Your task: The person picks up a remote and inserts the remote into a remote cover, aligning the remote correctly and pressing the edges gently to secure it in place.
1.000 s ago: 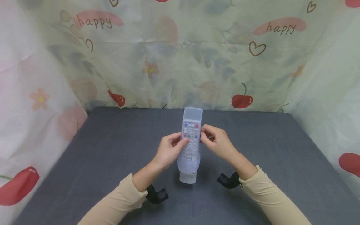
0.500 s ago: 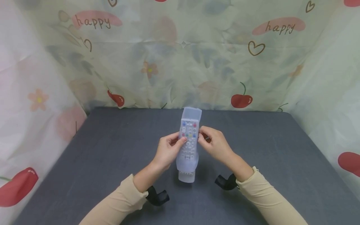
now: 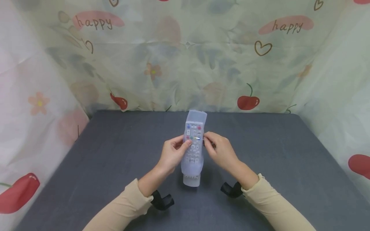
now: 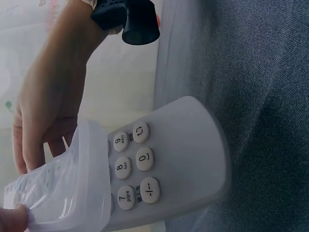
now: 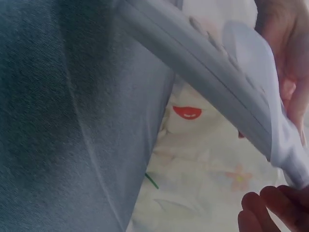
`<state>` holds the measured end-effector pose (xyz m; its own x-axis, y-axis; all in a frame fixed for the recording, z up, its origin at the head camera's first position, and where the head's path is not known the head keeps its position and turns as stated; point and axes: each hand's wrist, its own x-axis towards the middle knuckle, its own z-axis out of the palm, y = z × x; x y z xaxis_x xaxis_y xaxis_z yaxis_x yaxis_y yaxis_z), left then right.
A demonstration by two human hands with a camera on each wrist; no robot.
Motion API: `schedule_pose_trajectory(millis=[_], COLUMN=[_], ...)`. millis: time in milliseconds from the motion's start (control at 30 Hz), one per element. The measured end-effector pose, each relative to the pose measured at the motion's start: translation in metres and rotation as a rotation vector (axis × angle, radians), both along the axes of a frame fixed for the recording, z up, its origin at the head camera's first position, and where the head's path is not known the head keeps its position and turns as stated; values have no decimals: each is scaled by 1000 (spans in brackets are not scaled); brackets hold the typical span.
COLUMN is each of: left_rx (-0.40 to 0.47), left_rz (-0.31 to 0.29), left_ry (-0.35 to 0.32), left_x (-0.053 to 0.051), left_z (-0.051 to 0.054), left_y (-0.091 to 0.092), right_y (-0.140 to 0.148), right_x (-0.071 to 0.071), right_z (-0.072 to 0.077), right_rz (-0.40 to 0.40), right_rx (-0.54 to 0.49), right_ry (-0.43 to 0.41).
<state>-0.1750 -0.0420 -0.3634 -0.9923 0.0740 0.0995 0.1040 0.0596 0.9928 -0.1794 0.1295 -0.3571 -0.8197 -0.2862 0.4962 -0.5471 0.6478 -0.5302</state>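
While a patterned cloth hangs at the far side, a dark tabletop lies below. Held above its middle, a translucent cover surrounds most of a white remote control, whose near end sticks out. The left hand clamps both from the left; the right hand pinches the cover's right edge. Number buttons show on the remote control's bare end.

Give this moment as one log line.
left grip: holds remote in cover | right grip: pinches cover's side | remote's lower end: bare
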Motion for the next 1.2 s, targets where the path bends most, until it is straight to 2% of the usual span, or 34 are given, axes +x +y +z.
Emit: schedule_pose_trajectory(millis=[100,267,433,533,633,700,800,933,1200], left_rx=[-10,-13,-60,-152,-225,-244,-219,-183,-133], left_rz=[6,32,11,-10,-22,-29,-19,32,95], left_ry=[7,21,55,108,159,172,158,167,219], left_x=[-2,-3,-2,-2,-2,-3,-4,-7,-8], left_z=[-1,-3,-1,0,2,4,9,13,12], left_y=[1,2,4,2,-1,-4,-7,-9,-7], right_y=[-2,-6,-10,-9,-5,-3,0,2,-1], right_x=[4,7,4,1,0,0,0,0,4], right_z=[-4,-11,-15,-15,-12,-9,-3,0,0], right_rz=[6,73,83,95,110,111,108,102,121], right_rx=[-15,-119,-222,-256,-272,-279,-290,-299,-319], right_ry=[-64,-170,-142,-129,-155,-185,-230,-268,-282])
